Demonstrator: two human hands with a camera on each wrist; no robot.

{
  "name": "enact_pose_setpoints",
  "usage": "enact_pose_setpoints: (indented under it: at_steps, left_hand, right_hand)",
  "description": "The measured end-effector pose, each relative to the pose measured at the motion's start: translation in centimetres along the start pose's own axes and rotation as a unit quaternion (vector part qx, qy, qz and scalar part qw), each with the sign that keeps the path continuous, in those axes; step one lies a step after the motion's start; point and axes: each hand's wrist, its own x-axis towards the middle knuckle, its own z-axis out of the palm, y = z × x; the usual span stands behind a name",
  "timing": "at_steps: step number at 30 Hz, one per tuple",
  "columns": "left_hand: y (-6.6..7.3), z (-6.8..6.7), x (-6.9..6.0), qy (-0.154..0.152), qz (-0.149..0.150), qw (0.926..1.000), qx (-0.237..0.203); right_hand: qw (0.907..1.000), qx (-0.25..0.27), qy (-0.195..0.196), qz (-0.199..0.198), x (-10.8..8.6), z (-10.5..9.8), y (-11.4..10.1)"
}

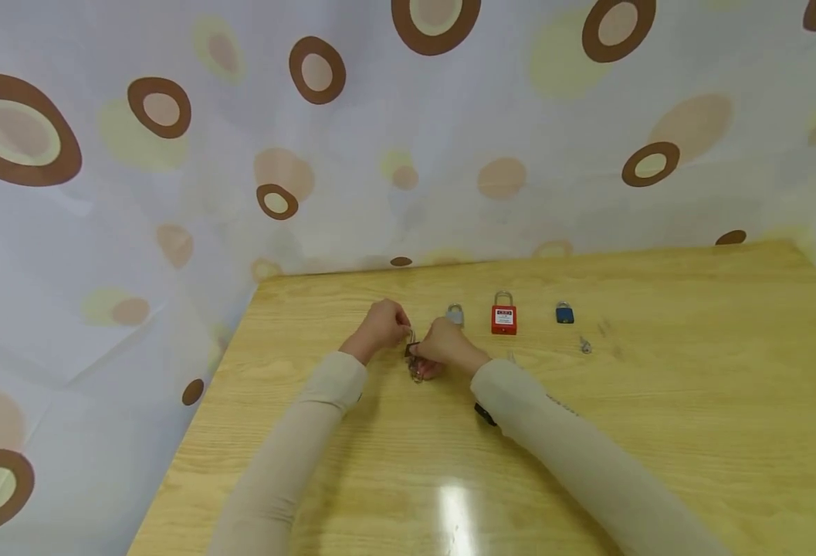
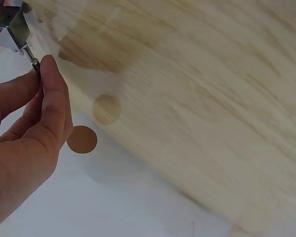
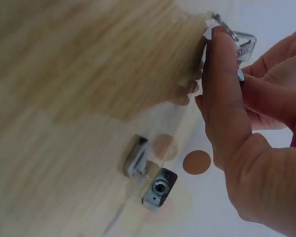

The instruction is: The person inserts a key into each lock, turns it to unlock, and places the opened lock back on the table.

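Over the left part of the table, both hands meet at a small dark padlock (image 1: 411, 350). My left hand (image 1: 383, 324) pinches its metal shackle (image 2: 31, 55) between thumb and fingertips. My right hand (image 1: 447, 345) holds the padlock's body from the other side, with a bunch of keys (image 1: 417, 375) at its fingers. In the right wrist view, a silvery key (image 3: 244, 48) shows between thumb and forefinger. Whether a key sits in the keyhole is hidden. Just behind the right hand lies a grey padlock (image 1: 455, 314), partly covered.
To the right stand out a red padlock (image 1: 504, 318) with a white label and a blue padlock (image 1: 564, 313). Small keys (image 1: 585, 346) lie in front of the blue one. A patterned cloth (image 1: 352, 139) rises behind the wooden table (image 1: 692, 371).
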Motion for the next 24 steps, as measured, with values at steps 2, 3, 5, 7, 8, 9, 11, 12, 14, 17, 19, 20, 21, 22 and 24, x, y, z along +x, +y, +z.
enact_pose_setpoints:
  at_steps: [2, 3, 5, 7, 8, 9, 11, 12, 14, 17, 19, 20, 21, 22, 24]
  left_hand:
    - [0.1, 0.2, 0.1, -0.003, 0.021, 0.9994, 0.028]
    - [0.1, 0.2, 0.1, -0.003, 0.031, 0.9987, 0.039]
    - [0.1, 0.3, 0.2, -0.009, 0.043, 0.9977, 0.051]
    - [0.1, 0.3, 0.3, -0.016, 0.045, 0.9973, 0.055]
    - [0.1, 0.3, 0.4, -0.018, 0.045, 0.9971, 0.058]
    - [0.0, 0.3, 0.4, -0.021, 0.044, 0.9970, 0.061]
    - [0.0, 0.3, 0.4, -0.027, 0.042, 0.9969, 0.061]
    - [0.0, 0.3, 0.4, -0.028, 0.041, 0.9970, 0.059]
    - [0.0, 0.3, 0.4, -0.029, 0.040, 0.9971, 0.058]
    - [-0.1, 0.3, 0.5, -0.026, 0.040, 0.9975, 0.053]
    - [-0.2, 0.3, 0.5, -0.025, 0.039, 0.9978, 0.047]
    - [-0.3, 0.3, 0.5, -0.024, 0.039, 0.9980, 0.045]
    - [-0.3, 0.3, 0.5, -0.024, 0.037, 0.9982, 0.041]
    - [-0.3, 0.3, 0.5, -0.025, 0.035, 0.9984, 0.038]
    - [-0.4, 0.3, 0.4, -0.024, 0.032, 0.9987, 0.031]
  right_hand:
    - [0.9999, -0.011, 0.002, 0.005, 0.1, 0.1, -0.1]
    - [0.9998, -0.016, 0.003, 0.010, 0.1, 0.0, -0.1]
    - [0.9995, -0.022, 0.001, 0.023, 0.1, 0.0, -0.3]
    - [0.9989, -0.033, -0.002, 0.034, 0.1, -0.1, -0.4]
    - [0.9986, -0.034, -0.007, 0.040, 0.1, -0.2, -0.5]
    - [0.9982, -0.040, -0.010, 0.044, 0.1, -0.3, -0.6]
    - [0.9974, -0.053, -0.015, 0.048, 0.2, -0.4, -0.8]
    - [0.9972, -0.054, -0.017, 0.048, 0.2, -0.5, -0.8]
    - [0.9972, -0.052, -0.022, 0.049, 0.1, -0.6, -0.8]
    - [0.9976, -0.043, -0.028, 0.048, 0.2, -0.8, -0.8]
    - [0.9977, -0.036, -0.032, 0.048, 0.3, -0.9, -0.7]
    - [0.9976, -0.035, -0.034, 0.048, 0.3, -0.9, -0.6]
    - [0.9974, -0.039, -0.037, 0.047, 0.3, -1.0, -0.6]
    - [0.9973, -0.036, -0.040, 0.049, 0.4, -1.0, -0.5]
    - [0.9971, -0.032, -0.042, 0.055, 0.5, -1.1, -0.6]
